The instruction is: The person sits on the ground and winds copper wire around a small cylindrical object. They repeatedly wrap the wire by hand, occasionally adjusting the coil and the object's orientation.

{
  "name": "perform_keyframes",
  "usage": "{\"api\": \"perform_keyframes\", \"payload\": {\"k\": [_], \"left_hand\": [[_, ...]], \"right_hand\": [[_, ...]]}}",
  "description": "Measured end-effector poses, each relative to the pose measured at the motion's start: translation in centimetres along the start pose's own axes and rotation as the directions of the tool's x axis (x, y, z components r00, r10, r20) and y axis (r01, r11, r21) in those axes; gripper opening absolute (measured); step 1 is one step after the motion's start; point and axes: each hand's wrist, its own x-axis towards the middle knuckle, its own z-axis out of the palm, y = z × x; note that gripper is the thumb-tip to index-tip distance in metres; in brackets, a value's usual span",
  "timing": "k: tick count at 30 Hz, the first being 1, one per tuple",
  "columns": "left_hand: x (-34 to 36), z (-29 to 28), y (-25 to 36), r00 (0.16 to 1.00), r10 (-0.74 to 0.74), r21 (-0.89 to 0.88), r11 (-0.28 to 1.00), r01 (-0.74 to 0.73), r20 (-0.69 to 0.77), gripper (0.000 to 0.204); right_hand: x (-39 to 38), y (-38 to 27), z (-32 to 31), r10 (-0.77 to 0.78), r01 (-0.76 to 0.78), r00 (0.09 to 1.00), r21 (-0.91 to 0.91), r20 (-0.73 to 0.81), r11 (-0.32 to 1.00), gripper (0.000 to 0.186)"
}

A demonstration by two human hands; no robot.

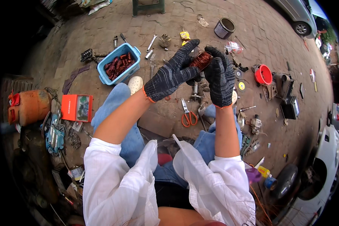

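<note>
A bundle of reddish copper wire (200,59) is held up between my two gloved hands, over several metal parts on the paving. My left hand (172,73), in a dark knitted glove, grips it from the left with thumb against it and index finger stretched upward. My right hand (218,77) is curled on the bundle's right side, fingertips partly hidden. Orange-handled scissors (189,119) lie below my hands. Left of them, a light blue tub (120,75) holds dark copper coils.
An orange gas cylinder (34,109) and red box (69,109) are at left. A red bowl (263,74), grinding discs (242,86) and machine parts (256,124) lie at right. A metal can (224,28) and green stool (148,5) stand at top; cars (295,20) line the right edge.
</note>
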Motion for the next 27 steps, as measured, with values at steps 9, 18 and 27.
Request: {"api": "perform_keyframes", "payload": {"k": [9, 18, 27], "left_hand": [[-0.9, 0.1, 0.1, 0.994, 0.072, -0.269, 0.959, -0.092, -0.084, 0.049], [0.1, -0.7, -0.6, 0.976, -0.194, -0.635, 0.767, 0.091, -0.095, 0.050], [0.7, -0.4, -1.5, 0.898, -0.303, -0.453, 0.881, 0.136, -0.320, 0.048]], "right_hand": [[-0.1, 1.5, 0.4, 0.125, -0.132, 0.990, -0.100, -0.067, 0.986, 0.024], [0.6, 3.7, 0.0, -0.366, 0.357, 0.923, -0.620, 0.119, 0.699, 0.021], [1.2, 5.6, -0.6, 0.210, -0.212, 0.977, 0.080, 0.031, 0.974, 0.010]]}}
